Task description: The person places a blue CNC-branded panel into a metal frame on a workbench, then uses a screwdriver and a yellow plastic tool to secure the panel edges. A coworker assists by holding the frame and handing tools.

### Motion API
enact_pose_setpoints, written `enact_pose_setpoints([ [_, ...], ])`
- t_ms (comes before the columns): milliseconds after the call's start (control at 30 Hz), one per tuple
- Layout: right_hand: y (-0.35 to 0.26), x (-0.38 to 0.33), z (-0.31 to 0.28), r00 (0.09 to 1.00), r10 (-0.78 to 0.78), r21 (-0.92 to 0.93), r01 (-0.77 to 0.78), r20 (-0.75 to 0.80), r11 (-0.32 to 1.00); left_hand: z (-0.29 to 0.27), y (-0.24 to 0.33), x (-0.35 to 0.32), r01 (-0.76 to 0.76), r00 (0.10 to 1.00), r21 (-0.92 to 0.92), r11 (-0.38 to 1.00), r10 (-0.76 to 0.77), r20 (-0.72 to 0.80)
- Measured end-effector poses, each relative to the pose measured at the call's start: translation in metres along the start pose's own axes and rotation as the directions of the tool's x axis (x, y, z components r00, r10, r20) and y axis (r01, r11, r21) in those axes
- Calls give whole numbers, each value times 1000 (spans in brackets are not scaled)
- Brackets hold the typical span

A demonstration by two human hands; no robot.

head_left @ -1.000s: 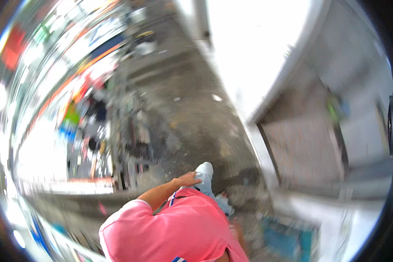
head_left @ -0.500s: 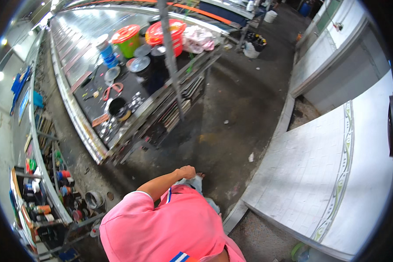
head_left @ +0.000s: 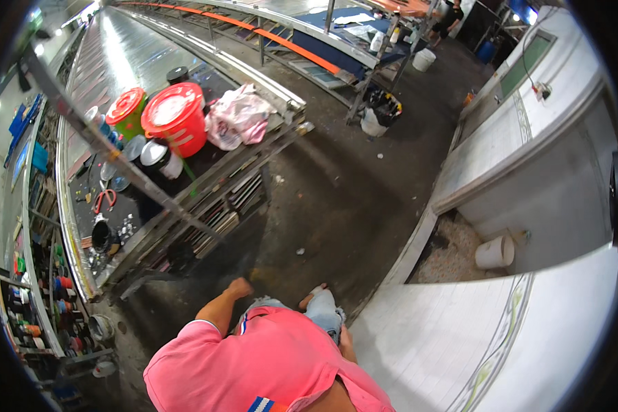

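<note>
I have the left hand (head_left: 240, 288) clenched, apart from the tabletop (head_left: 134, 65) ahead-left of it. The right hand (head_left: 346, 338) hangs beside the jeans (head_left: 323, 312); its fingers' state I cannot tell. A black cup (head_left: 101, 237) stands by the tabletop's near-left corner, a red bucket (head_left: 178, 122) toward the right one.

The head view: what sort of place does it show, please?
Probably a workshop: a long table bears a red bucket and scissors, and flat boards lie beneath its near end.
</note>
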State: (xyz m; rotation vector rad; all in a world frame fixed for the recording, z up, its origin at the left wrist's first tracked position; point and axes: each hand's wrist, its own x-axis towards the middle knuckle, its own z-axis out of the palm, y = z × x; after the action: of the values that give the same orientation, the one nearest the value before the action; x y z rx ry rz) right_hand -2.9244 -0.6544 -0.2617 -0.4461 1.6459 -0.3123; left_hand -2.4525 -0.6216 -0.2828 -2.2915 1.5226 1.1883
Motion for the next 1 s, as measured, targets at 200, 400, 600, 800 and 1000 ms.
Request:
enact_pose_setpoints([
  [200, -276, 105, -158, 994, -108, 90, 105, 27, 990, -102, 155, -8, 398, 916, -400, 826, -378, 134],
  [400, -557, 202, -196, 937, -286, -283, 334, 199, 899, -107, 260, 87, 493, 870, -450, 745, -400, 290],
  [600, -684, 298, -263, 976, -205, -228, 184, -70, 956, -256, 433, 302, 318, 929, -550, 772, -371, 16],
  [800, -716, 294, -290, 999, -30, -534, 38, 24, 845, -346, 621, 478, -451, 694, 398, 799, 594, -406],
  [1000, -849, 408, -321, 996, 80, -448, -89, -38, 890, -468, 766, 627, -485, 872, -517, 705, 349, -343],
])
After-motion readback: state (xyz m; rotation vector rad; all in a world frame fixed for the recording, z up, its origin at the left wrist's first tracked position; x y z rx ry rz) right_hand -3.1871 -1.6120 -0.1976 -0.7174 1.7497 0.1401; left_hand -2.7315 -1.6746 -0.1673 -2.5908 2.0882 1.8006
